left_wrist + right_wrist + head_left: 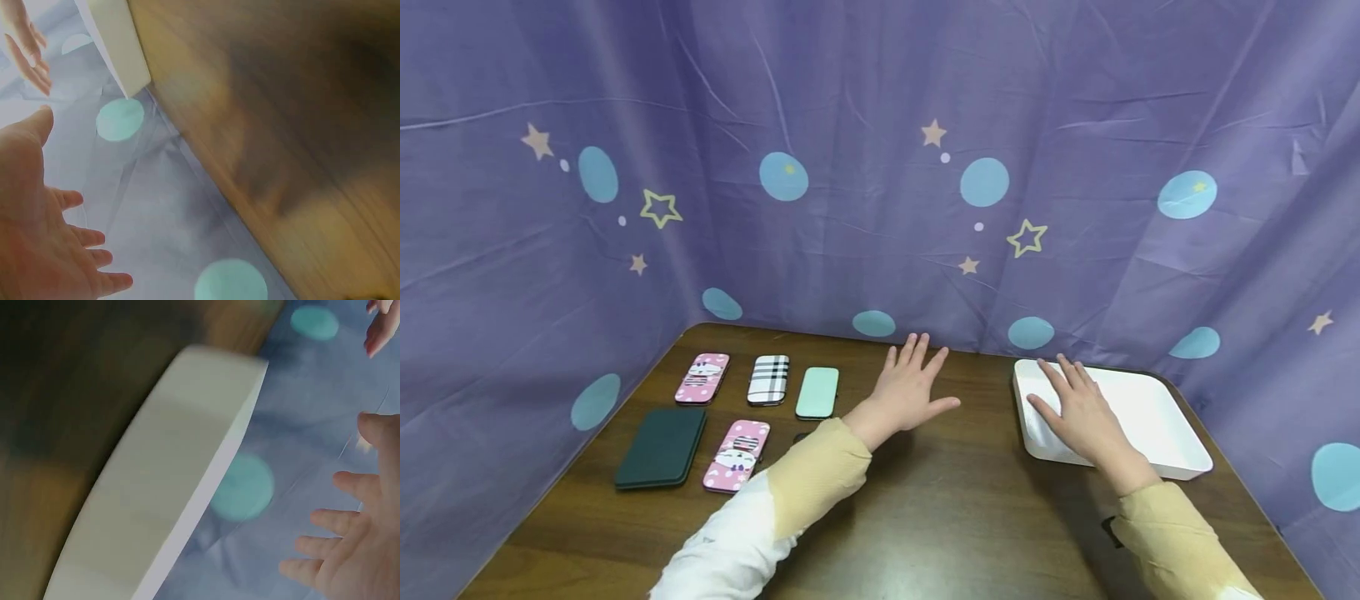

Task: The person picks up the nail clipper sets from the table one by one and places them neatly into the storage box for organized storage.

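My left hand (pixel 907 392) hovers over the middle of the table, fingers spread and holding nothing. To its left lies a mint green flat case (pixel 817 392), the nearest of several cases. My right hand (pixel 1081 419), fingers extended, overlaps the left side of a white tray (pixel 1180 450) in the head view. In the right wrist view that hand (pixel 356 544) is raised above the rim of the tray (pixel 156 456), its palm bare. The left wrist view shows the left palm (pixel 37 231) bare too, with the thumb held apart from the fingers.
A plaid case (pixel 768 380), a pink cat case (pixel 702 379), a second pink case (pixel 737 456) and a dark green square case (pixel 661 447) lie on the table's left. A small black object (pixel 1111 532) shows beside the right sleeve. A purple curtain (pixel 880 233) borders the wooden table (pixel 955 508).
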A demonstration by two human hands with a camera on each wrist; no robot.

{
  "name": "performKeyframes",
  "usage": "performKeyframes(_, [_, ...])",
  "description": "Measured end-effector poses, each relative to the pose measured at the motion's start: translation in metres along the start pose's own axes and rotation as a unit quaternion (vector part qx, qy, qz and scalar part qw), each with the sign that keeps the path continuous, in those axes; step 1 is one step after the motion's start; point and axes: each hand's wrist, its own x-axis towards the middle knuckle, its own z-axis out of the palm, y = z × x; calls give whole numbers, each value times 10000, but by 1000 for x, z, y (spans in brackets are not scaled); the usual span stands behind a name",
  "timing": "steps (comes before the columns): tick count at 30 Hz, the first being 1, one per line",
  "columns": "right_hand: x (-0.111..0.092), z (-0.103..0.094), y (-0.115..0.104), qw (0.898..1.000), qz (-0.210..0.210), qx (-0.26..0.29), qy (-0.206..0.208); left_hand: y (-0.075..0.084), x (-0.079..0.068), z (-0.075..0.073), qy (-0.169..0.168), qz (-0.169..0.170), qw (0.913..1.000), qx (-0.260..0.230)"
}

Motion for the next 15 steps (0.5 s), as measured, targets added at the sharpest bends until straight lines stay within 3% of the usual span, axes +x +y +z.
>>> performKeyframes(8, [-9,-19,65,9993,370,-102,-12,39,36,7,-136,60,9999,-3])
performKeyframes(15, [-22,-25,114,9936,1074,-126,-338,66,60,24,-170,-161,9994,-274])
